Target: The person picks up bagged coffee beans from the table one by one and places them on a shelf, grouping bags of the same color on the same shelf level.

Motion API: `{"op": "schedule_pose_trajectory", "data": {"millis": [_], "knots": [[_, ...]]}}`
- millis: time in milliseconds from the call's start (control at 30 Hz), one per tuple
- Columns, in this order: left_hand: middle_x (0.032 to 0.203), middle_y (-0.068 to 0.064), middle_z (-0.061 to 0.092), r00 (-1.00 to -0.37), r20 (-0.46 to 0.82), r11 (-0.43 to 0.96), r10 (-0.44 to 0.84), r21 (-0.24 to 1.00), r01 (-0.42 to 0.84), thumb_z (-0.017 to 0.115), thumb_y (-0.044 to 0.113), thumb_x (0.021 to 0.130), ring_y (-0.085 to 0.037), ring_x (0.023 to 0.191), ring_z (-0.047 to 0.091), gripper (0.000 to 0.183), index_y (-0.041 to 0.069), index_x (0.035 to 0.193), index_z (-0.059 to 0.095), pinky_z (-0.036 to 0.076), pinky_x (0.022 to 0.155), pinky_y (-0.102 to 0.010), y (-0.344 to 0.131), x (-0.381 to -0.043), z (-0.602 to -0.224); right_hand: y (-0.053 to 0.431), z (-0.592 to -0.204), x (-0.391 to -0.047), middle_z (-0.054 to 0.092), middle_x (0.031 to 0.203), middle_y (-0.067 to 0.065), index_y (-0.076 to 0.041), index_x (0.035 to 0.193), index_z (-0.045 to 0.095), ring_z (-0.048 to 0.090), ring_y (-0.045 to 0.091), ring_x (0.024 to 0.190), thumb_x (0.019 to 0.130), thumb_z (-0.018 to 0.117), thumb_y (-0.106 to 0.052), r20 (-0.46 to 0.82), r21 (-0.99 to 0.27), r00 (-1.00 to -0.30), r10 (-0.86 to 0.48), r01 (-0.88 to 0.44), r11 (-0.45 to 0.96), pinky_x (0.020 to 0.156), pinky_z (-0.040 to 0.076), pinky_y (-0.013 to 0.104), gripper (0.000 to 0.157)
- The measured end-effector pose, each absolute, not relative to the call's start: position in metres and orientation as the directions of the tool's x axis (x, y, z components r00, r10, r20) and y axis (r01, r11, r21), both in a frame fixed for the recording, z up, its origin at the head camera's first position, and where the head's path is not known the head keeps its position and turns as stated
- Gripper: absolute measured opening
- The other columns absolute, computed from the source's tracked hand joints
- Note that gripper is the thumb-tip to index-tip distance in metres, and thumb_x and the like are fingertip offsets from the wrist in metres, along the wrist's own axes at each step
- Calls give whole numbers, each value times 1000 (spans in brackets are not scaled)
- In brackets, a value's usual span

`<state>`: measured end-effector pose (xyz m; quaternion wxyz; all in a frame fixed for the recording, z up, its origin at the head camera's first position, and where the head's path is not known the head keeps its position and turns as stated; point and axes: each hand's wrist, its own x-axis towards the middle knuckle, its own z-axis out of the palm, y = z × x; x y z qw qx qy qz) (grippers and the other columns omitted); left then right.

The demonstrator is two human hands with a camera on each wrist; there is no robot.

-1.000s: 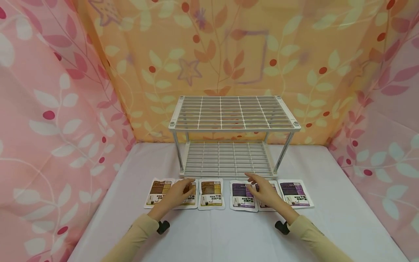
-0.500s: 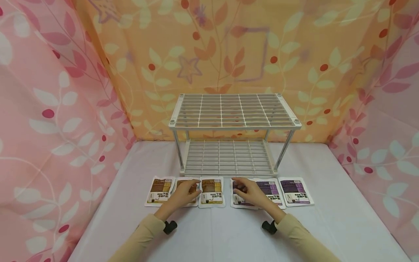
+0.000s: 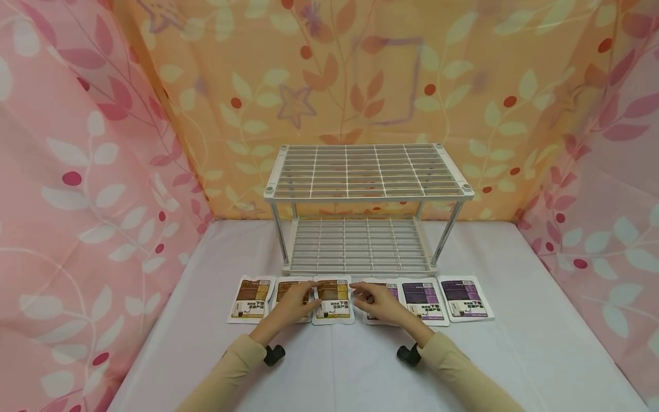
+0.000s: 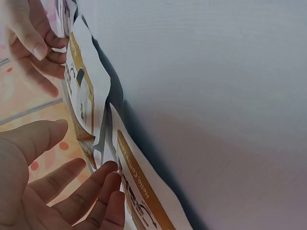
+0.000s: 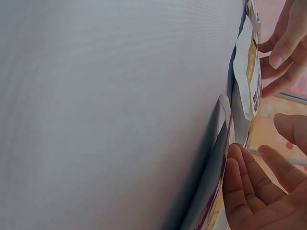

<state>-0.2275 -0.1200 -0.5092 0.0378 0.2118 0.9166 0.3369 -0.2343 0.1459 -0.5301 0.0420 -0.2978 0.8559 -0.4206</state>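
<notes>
Several flat packets lie in a row on the white table. The third brown packet (image 3: 333,309) is between my two hands. My left hand (image 3: 293,306) is over the middle brown packet (image 3: 283,286), its fingertips at the third packet's left edge. Over the leftmost purple packet (image 3: 389,284) is my right hand (image 3: 382,303), thumb and fingers apart, near the third packet's right side. In the left wrist view the left fingers (image 4: 86,196) are loosely bent beside the packets with nothing between them. The right wrist view has the right fingers (image 5: 254,177) relaxed against a packet's edge.
Behind the packets stands a two-tier white wire rack (image 3: 368,171) on metal legs. Another brown packet (image 3: 251,298) lies at the far left; two more purple packets, a middle one (image 3: 424,300) and a rightmost one (image 3: 465,298), lie at the right. Patterned cloth surrounds the table.
My right hand has moved left from the middle purple packet to the leftmost one. My left hand has shifted right to the third brown packet's edge. The packets lie in the same places.
</notes>
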Motion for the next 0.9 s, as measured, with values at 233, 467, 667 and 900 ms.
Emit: {"op": "schedule_pose_trajectory", "data": {"millis": [233,467,667,900], "knots": [[106,-14,63,-907,79,691,414,621,369,64,20,88,-22,88,56,43,1,125,54,48,73,-35,-118,-229,-512,139,-530,-235,65,107,10,-3,127,55,63,16,87,91,59,-20,136,-743,-817,-561,-459,487,70,52,22,40],[99,-13,61,-905,83,653,418,665,363,66,13,85,-18,79,54,43,-2,124,55,43,62,-24,-118,-226,-511,136,-533,-233,64,111,16,2,125,55,66,23,91,90,60,-14,144,-788,-825,-546,-429,441,73,53,19,39],[103,-13,62,-904,139,632,404,673,386,66,12,85,-14,77,56,41,0,123,57,46,62,-20,-117,-228,-515,134,-532,-233,64,109,19,4,121,57,67,22,85,88,62,-9,197,-786,-831,-520,-451,423,68,53,18,35],[109,-16,61,-896,199,536,397,742,402,65,6,85,-21,86,65,40,2,124,57,54,69,-21,-115,-228,-512,139,-527,-228,64,107,14,-1,124,56,65,15,81,87,63,-10,190,-820,-875,-446,-391,417,65,53,20,38]]}}
